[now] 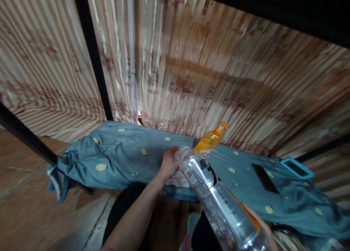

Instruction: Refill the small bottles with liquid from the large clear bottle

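A large clear plastic bottle [216, 196] with printed characters and an orange patch on its label slants across the front, its uncapped mouth toward the upper left. At its neck, my left hand [170, 161] is closed, with the fingertips hidden behind the bottle. My right hand [259, 223] grips the bottle's side near its base, mostly covered by it. Just behind the neck stands a yellow pump bottle [209, 141] with an orange pump head, its lower part partly hidden. Beneath my left hand lies a whitish printed item [179, 179] I cannot make out fully.
A grey-blue cloth [153, 163] with yellow pineapple prints covers the low bench or bed. On its right part lie a black phone [264, 178] and a blue-framed object [296, 168]. Dark metal posts [94, 58] and a striped curtain [191, 61] enclose the space.
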Action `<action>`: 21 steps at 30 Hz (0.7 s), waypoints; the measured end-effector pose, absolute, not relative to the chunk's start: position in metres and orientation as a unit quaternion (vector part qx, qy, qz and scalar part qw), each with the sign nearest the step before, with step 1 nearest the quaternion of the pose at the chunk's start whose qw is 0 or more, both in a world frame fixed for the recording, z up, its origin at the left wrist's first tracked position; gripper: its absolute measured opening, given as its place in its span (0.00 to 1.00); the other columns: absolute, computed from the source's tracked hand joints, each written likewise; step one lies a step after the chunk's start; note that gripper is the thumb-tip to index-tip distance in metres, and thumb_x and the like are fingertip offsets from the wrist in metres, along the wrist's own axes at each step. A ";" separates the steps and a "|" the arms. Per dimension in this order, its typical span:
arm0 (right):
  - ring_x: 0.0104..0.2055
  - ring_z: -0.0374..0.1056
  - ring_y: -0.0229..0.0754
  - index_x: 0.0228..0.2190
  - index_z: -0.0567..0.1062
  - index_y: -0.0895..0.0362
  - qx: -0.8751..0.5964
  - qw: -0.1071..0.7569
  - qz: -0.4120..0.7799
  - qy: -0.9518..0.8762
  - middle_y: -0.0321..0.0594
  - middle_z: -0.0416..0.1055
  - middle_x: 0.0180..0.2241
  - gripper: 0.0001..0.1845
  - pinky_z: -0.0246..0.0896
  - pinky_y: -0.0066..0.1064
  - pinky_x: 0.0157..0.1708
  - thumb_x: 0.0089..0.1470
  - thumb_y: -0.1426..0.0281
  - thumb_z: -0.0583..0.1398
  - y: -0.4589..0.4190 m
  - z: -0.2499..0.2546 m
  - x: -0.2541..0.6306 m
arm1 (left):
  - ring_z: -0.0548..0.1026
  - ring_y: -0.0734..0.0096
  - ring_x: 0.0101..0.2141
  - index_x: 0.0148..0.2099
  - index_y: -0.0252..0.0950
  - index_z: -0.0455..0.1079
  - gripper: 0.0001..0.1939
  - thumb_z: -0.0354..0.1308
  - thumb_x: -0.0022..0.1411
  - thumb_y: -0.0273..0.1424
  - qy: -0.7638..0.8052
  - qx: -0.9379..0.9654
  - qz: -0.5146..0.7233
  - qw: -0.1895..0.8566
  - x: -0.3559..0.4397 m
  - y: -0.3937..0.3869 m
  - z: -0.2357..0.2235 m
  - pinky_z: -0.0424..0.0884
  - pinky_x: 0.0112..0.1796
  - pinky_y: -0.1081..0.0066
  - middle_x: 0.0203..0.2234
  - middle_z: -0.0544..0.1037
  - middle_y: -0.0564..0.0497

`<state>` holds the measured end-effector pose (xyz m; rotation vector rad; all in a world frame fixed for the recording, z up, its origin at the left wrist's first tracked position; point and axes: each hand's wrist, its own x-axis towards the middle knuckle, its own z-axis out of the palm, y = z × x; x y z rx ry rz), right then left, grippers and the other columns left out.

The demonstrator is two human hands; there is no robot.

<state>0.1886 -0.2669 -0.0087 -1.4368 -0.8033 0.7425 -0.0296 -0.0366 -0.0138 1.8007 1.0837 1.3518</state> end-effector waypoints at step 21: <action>0.39 0.82 0.49 0.36 0.82 0.49 -0.617 0.583 0.297 -0.437 0.35 0.82 0.30 0.10 0.80 0.38 0.35 0.62 0.60 0.62 -0.261 -0.015 0.221 | 0.80 0.64 0.35 0.37 0.36 0.79 0.13 0.67 0.61 0.42 0.418 0.683 0.506 0.320 -0.031 -0.039 -0.012 0.72 0.38 0.69 0.33 0.83 0.48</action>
